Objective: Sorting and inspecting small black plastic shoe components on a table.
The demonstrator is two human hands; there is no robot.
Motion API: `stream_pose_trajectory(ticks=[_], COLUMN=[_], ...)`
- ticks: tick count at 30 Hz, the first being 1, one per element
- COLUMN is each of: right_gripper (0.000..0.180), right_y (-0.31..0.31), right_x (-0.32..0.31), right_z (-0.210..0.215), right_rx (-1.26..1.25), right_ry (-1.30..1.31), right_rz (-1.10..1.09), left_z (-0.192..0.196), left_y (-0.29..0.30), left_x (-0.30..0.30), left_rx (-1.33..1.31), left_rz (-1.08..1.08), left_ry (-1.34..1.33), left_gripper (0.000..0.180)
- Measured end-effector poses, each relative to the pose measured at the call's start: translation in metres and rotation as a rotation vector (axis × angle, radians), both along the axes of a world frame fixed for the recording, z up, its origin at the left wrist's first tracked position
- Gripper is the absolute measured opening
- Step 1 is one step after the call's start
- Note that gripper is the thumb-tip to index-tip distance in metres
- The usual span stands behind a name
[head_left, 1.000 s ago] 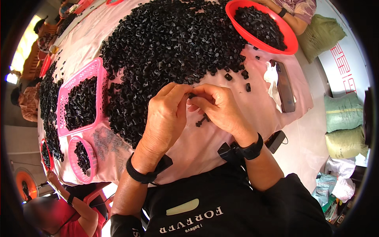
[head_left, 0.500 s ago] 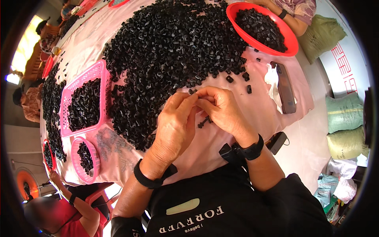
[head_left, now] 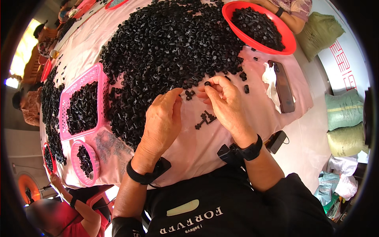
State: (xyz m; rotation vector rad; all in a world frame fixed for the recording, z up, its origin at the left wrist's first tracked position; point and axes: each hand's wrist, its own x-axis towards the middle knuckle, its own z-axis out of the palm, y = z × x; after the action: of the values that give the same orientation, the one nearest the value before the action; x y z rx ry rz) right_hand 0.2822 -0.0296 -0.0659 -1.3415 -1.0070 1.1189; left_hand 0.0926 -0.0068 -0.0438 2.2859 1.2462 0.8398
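My right hand [head_left: 224, 103] pinches a small black ring-like plastic piece [head_left: 207, 83] between thumb and fingertips, just over the cloth. To its left, my left hand [head_left: 162, 118] is closed with thumb and forefinger together at the edge of a big heap of small black plastic parts [head_left: 169, 47]. What its fingertips hold, if anything, is hidden. Between the hands a few loose black pieces [head_left: 190, 94] lie on the pink cloth [head_left: 189, 150]. Thin branched black bits [head_left: 205, 119] rest below the right hand.
A pink basket [head_left: 103, 89] and a smaller pink bowl [head_left: 94, 158] with black parts stand left. Far right are a red basin [head_left: 290, 45], a white tissue [head_left: 270, 85] and a phone [head_left: 285, 89]. Co-workers sit around; sacks [head_left: 344, 110] lie beyond the right edge.
My hands have come apart from each other; the left moved left and slightly down, the right slightly up. The black piece now shows in my right fingertips, and more bits show on the cloth.
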Motion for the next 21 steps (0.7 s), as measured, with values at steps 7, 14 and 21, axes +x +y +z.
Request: stream_pose_trajectory(ticks=[7,14,21], right_gripper=[0.011,0.012,0.011], right_y=[0.005,0.003,0.005], right_x=[0.001,0.004,0.0], right_z=[-0.013,-0.008,-0.019], right_rx=[0.046,-0.007,0.183], right_ry=[-0.056,-0.073,-0.151], right_rz=[0.06,0.08,-0.043], left_z=[0.003,0.004,0.002], left_y=[0.007,0.017,0.025], left_x=[0.011,0.016,0.012], left_rx=[0.149,0.095,0.135], left_rz=[-0.075,-0.007,-0.031], left_ry=[0.097,0.23,0.131], left_gripper=[0.034,0.033,0.028])
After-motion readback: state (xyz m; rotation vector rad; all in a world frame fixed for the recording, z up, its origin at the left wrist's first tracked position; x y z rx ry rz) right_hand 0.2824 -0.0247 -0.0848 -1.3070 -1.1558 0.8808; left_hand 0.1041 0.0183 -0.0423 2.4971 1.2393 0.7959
